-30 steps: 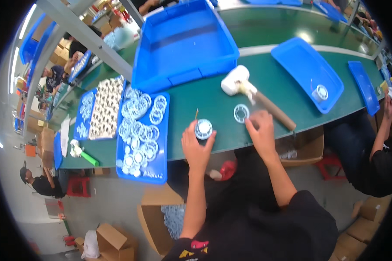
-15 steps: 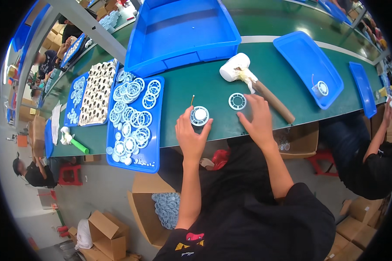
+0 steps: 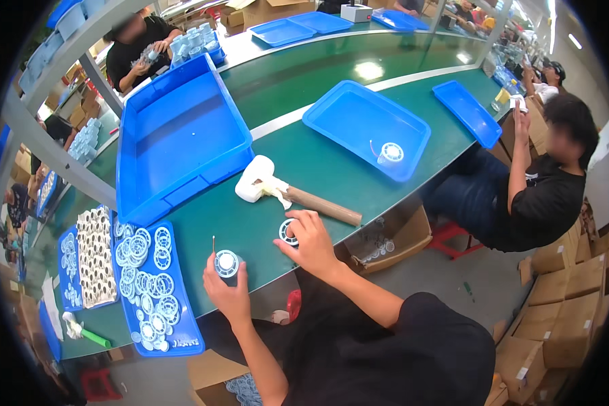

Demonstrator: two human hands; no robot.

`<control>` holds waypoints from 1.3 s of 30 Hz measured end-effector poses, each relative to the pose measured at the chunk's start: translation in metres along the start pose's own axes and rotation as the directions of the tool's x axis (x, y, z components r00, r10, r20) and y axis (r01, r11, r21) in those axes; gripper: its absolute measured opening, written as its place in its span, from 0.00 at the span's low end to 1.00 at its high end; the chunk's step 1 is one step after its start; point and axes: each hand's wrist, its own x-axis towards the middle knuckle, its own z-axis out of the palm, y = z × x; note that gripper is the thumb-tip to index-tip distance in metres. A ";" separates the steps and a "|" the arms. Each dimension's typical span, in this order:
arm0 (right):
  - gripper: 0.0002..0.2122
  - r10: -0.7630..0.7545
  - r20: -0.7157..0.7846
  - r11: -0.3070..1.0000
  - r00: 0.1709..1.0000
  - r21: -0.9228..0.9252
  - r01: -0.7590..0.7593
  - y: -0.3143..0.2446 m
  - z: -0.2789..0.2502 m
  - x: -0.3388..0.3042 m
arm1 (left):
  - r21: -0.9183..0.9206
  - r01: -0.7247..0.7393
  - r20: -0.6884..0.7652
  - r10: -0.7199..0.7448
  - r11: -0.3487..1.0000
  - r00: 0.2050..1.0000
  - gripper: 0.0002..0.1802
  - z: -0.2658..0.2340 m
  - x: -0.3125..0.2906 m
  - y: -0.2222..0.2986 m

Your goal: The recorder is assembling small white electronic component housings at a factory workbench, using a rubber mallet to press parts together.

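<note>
My left hand (image 3: 227,298) is closed around a small round light-blue part (image 3: 227,264) with a white centre, at the table's near edge. A thin wire (image 3: 214,244) stands up from its left side. To the right, my right hand (image 3: 314,247) curls over a light-blue spoked ring (image 3: 287,232), thumb and fingers at its edges; they cover its right part. Just beyond lies a mallet (image 3: 321,204) with a white wrapped head and a brown handle.
A deep blue bin (image 3: 183,128) stands behind my left hand. Left of it are a blue tray (image 3: 187,325) of rings and an egg-carton tray (image 3: 96,254). A shallow blue tray (image 3: 358,122) holds one wired part (image 3: 391,153). A co-worker (image 3: 548,183) sits at right.
The view has swung to the right, bringing the co-worker at right further in. My right hand has moved onto the ring, while my left hand keeps its hold on the wired part.
</note>
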 end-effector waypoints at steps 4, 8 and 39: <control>0.13 -0.008 0.046 0.999 0.999 -0.036 0.010 0.006 -0.007 0.001 | 0.006 -0.022 0.009 0.022 1.000 1.000 0.37 0.007 0.002 0.004; 0.11 -0.092 0.058 0.995 0.994 -0.031 0.094 0.006 -0.005 0.000 | 0.001 -0.004 -0.006 0.004 1.000 1.000 0.36 0.005 0.001 0.006; 0.16 -0.130 0.162 0.991 0.978 0.013 0.130 0.014 -0.008 0.002 | -0.041 0.015 0.033 -0.014 0.999 0.999 0.35 0.003 0.000 0.001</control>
